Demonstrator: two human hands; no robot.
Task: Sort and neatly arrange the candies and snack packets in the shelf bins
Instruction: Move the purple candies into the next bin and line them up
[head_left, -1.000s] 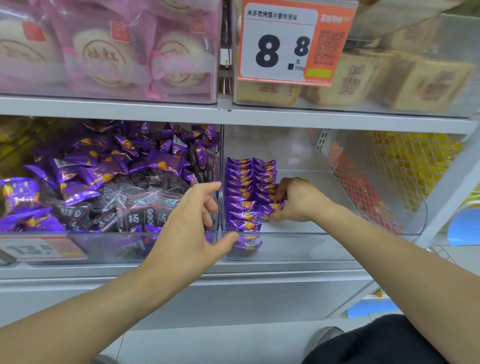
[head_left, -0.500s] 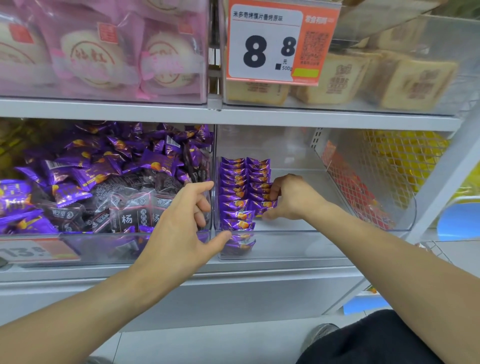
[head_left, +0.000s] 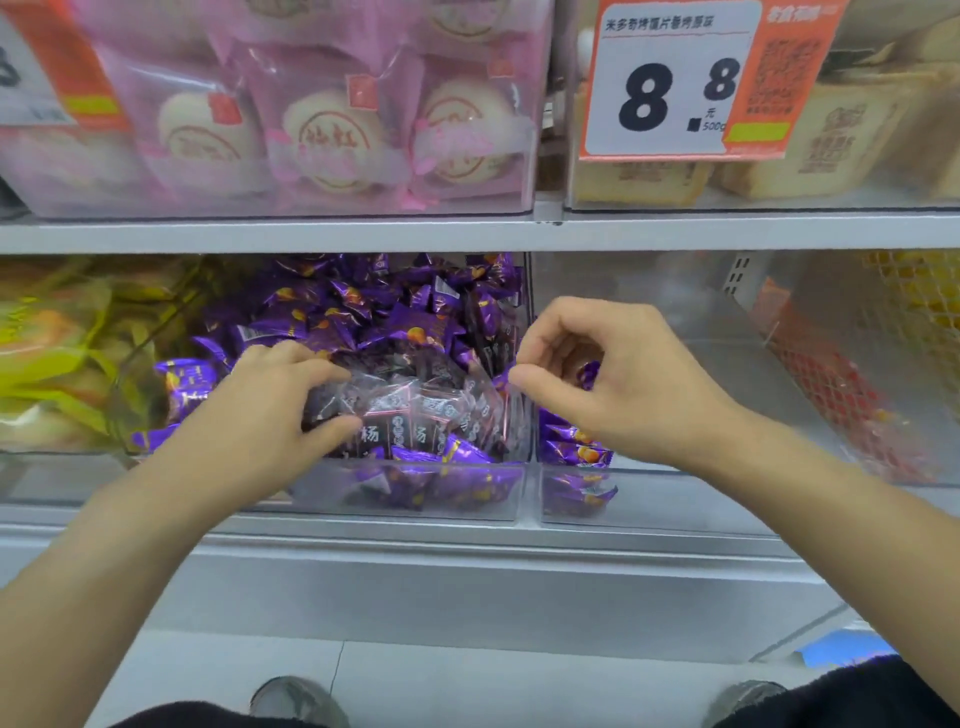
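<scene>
A clear bin on the middle shelf holds a loose heap of purple candies with dark clear-wrapped packets near its front. My left hand grips those dark packets, fingers on top and thumb underneath. The clear bin to the right has a neat row of purple candies along its left wall, partly hidden by my right hand. That hand hovers over the divider between the bins, fingers loosely curled, thumb and forefinger apart with nothing seen between them.
Pink bun packets and beige packets fill the upper shelf behind an 8.8 price tag. Yellow packets lie in the bin at far left, red items beyond the right bin's wall. The shelf edge overhangs the bins.
My right hand left the row of purple candies and moved left to the divider. My left hand went from the bin's front rim into the left bin and took hold of the dark packets.
</scene>
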